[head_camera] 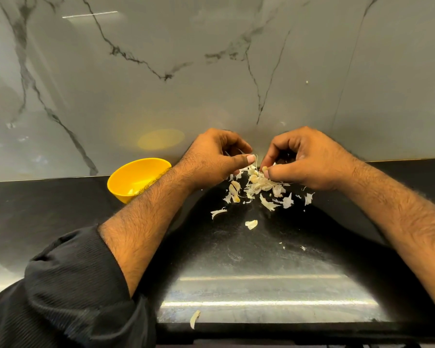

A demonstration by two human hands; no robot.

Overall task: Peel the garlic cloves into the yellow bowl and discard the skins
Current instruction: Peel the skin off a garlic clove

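From the head view, both hands work just above a heap of papery white garlic skins (259, 189) on the glossy black countertop (261, 259). The left hand (211, 159) pinches a thin strip of skin; the right hand (304, 162) curls around a small pale garlic clove (264, 169). The slick clove could slip into the skins and get lost. The round yellow plastic bowl (126, 177), left by the wall, holds a few peeled cloves.

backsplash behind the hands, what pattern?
Grey-white marble backsplash with dark branching veins, shown in the head view.
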